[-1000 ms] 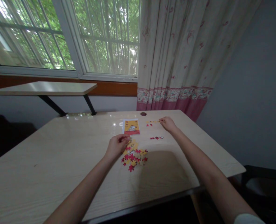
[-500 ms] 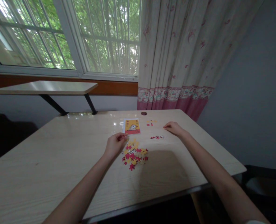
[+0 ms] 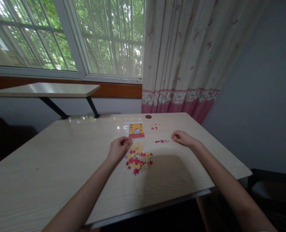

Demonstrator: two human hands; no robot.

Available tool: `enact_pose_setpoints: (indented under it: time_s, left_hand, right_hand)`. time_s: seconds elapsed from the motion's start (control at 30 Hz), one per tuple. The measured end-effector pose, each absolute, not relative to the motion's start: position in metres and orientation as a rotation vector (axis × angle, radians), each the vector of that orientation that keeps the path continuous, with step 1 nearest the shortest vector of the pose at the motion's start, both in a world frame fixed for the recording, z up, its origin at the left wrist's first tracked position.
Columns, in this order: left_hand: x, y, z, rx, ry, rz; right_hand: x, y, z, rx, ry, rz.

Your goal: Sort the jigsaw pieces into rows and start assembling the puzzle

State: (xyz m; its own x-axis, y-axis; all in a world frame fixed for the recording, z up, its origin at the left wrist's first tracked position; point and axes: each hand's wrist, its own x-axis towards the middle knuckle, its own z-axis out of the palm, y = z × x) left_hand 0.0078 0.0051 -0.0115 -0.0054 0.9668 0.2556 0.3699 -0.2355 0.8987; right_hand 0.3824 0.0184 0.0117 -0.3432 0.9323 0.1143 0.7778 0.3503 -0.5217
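A pile of loose red and yellow puzzle pieces (image 3: 139, 158) lies in the middle of the light wooden table (image 3: 61, 161). My left hand (image 3: 117, 149) rests at the pile's left edge with its fingers pinched together on something too small to name. My right hand (image 3: 183, 138) lies curled on the table, its fingertips pinched just right of a short row of joined red pieces (image 3: 161, 141). What it holds, if anything, is hidden. Behind the pile lies an orange picture card (image 3: 136, 130). A few more joined pieces (image 3: 155, 126) sit beyond the row.
A round cable hole (image 3: 148, 116) is near the table's far edge. A folding shelf (image 3: 43, 89) juts from the wall under the window. A flowered curtain (image 3: 181, 64) hangs at the back right. The table's front edge (image 3: 157, 206) runs close to me.
My right hand has drawn back from the far pieces towards me and now sits beside the short red row. My left hand has barely shifted at the pile's edge.
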Motion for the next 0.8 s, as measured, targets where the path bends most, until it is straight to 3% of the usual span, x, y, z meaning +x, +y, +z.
enact_pose_setpoints:
  time_s: [0.33,0.63,0.8]
  left_hand:
    - [0.008,0.005,-0.014,1.686,1.41,1.187]
    - [0.009,0.004,-0.01,1.702,1.41,1.2]
    - [0.009,0.002,-0.01,1.757,1.42,1.139]
  right_hand:
    - [0.31,-0.01,0.012,-1.281,-2.058,0.943]
    - [0.299,-0.013,0.005,-1.217,-2.367,0.354]
    - [0.309,-0.008,0.012,-1.248,-2.247,0.254]
